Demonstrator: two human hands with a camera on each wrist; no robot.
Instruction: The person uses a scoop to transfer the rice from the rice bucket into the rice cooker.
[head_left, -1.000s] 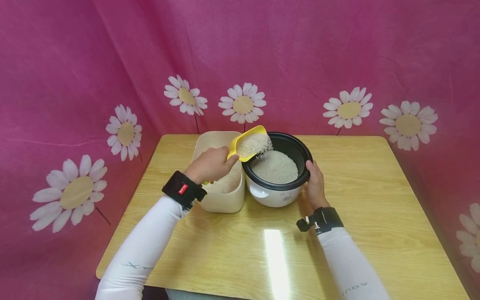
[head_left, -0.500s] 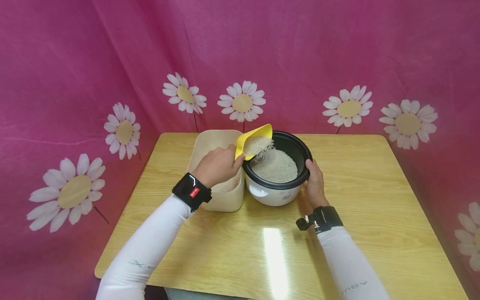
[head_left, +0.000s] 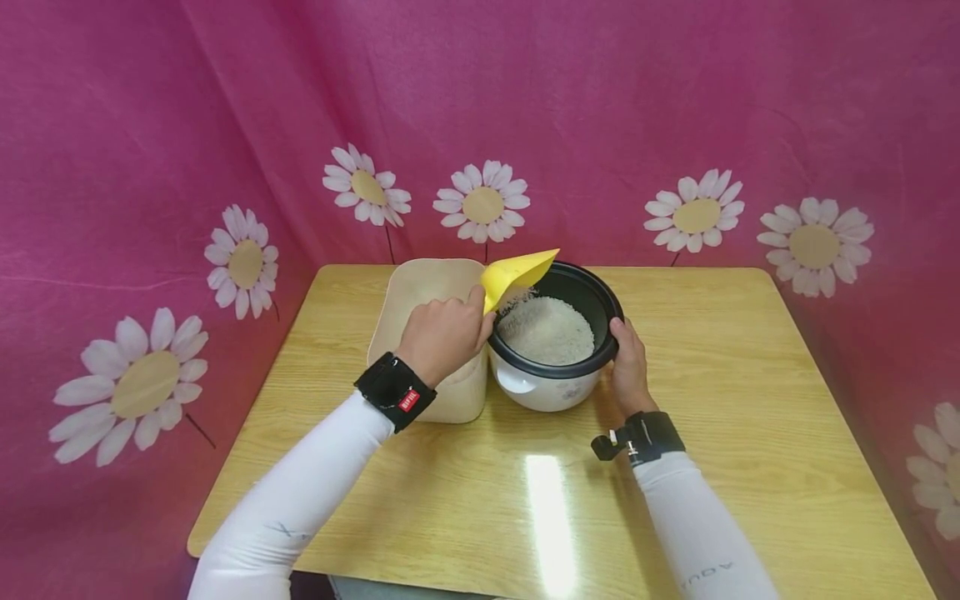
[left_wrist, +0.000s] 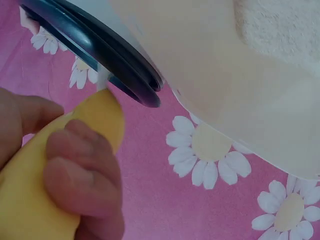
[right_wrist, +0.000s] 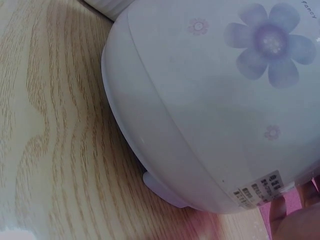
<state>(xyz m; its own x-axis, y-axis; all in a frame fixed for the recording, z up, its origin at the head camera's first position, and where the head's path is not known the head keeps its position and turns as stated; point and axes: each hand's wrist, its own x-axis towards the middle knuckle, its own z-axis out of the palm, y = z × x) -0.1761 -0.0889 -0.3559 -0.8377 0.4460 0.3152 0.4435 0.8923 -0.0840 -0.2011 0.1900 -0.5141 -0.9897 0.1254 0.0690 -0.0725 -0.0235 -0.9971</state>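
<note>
My left hand point(head_left: 444, 337) grips a yellow scoop point(head_left: 517, 271), tipped steeply over the left side of a rice cooker point(head_left: 547, 392). Rice grains fall from the scoop's lip onto the white rice point(head_left: 551, 333) heaped in the cooker's black inner pot. Curled fingers point(left_wrist: 82, 175) wrap the scoop in the left wrist view. At the cooker's right side, my right hand point(head_left: 632, 364) holds it, the thumb on the black rim. The right wrist view shows the cooker's white flowered wall point(right_wrist: 200, 100), with only a few fingertips point(right_wrist: 295, 220) at the lower right corner.
Close against the cooker's left stands a cream bin point(head_left: 461, 400) with rice point(left_wrist: 285, 30) in it, partly covered by my left hand. Both containers stand on a wooden table point(head_left: 720, 375). A pink curtain point(head_left: 600, 100) with daisies hangs behind and at both sides.
My left hand has moved right and rolled the scoop over, so its underside now faces up and rice keeps falling into the pot. My right hand stays on the cooker.
</note>
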